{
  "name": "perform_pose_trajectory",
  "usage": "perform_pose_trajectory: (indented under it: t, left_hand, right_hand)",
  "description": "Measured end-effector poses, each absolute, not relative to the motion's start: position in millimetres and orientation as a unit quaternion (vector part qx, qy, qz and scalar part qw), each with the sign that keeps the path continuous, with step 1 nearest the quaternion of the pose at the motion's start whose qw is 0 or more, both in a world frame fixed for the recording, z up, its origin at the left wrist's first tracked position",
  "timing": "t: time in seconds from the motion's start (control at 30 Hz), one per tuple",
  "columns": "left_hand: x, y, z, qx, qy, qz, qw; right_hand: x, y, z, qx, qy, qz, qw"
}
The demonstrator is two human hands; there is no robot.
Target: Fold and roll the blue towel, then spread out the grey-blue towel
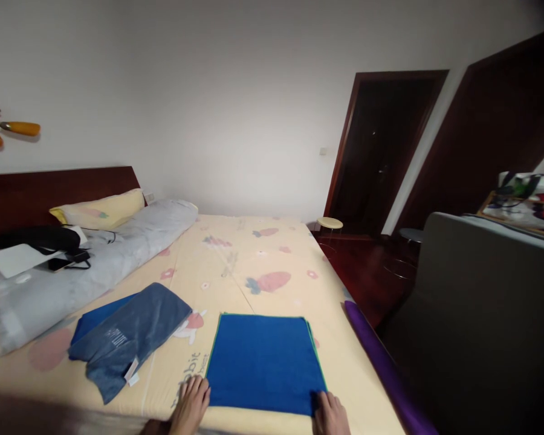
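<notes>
A blue cloth (265, 362) with green edging lies flat on the bed, folded into a rough square. My left hand (193, 399) is at its near left corner, fingers curled and pressed together on the edge. At the near right corner, my right hand (330, 414) has its fingers closed over the cloth's edge. To the left is a grey-blue towel (136, 332), loosely folded, with pale lettering and a white tag. Part of another blue cloth (95, 320) shows from under that towel.
The bed has a cream patterned sheet (236, 266). A rolled grey quilt (136, 248) bears a black bag (36, 237), a white flat object (20, 260) and a phone (60, 264). Something purple and long (381, 368) lines the right edge. Beyond stands a stool (330, 223).
</notes>
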State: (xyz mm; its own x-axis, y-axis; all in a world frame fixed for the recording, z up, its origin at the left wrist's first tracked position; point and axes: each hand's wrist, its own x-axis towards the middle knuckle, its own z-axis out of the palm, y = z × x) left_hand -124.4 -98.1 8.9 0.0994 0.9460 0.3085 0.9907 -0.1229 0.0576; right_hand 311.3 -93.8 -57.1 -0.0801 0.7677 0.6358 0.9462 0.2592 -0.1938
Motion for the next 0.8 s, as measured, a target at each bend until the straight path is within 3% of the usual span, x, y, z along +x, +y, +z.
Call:
perform_pose_trajectory:
  t: [0.2,0.43,0.6,0.8]
  left_hand:
    - [-96.5,-95.0,5.0,-0.700,-0.694,-0.137,0.100]
    - [16.3,-91.5,-29.5,-0.751,-0.646,-0.130,-0.039]
    - [-43.2,-90.7,-22.9,-0.705,-0.700,-0.112,0.028]
    - [-130.6,-95.5,3.4,-0.746,-0.648,-0.114,0.108]
  right_hand:
    - [277.1,-92.1,-49.8,-0.648,-0.691,-0.144,0.285]
    - [154.2,-85.0,-35.3,-0.579,-0.728,-0.153,0.333]
    - [228.0,-89.6,-36.9,-0.595,-0.725,-0.160,0.308]
    - [322.6,-99.3,-35.4,-0.613,-0.741,-0.060,0.268]
